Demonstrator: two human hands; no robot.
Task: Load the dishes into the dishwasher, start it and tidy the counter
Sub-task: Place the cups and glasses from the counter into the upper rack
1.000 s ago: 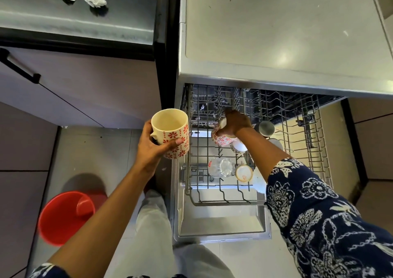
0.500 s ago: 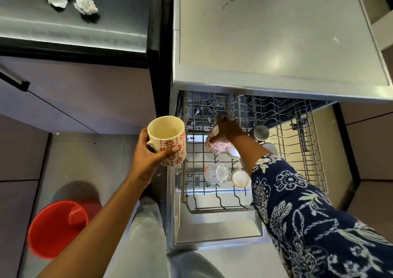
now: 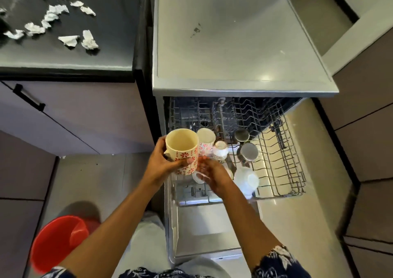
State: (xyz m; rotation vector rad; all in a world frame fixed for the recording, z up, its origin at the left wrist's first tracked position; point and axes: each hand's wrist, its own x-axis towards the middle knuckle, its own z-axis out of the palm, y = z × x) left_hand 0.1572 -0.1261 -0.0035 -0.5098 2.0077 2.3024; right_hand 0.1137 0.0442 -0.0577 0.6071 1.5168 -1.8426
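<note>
The left hand (image 3: 161,165) wraps its fingers round one flowered mug (image 3: 181,150), held upright over the rack's (image 3: 285,167) left edge. The right hand (image 3: 212,171) is blurred just beside it, so I cannot tell its grip. A fumbled handover could drop the mug onto the crockery. In the rack are one second mug (image 3: 205,138), two steel cups (image 3: 247,151) and two white pieces (image 3: 246,179). Far left of the rack lie over ten paper scraps (image 3: 69,40).

This is a home kitchen: a dishwasher (image 3: 244,44) stands open beside a dark counter (image 3: 117,33), its wire rack (image 3: 285,150) pulled out with cups (image 3: 247,151) in it. Under the counter is a cabinet door (image 3: 85,118) with a black handle (image 3: 28,97), and a red bucket (image 3: 57,241) sits on the tiled floor (image 3: 95,182).
</note>
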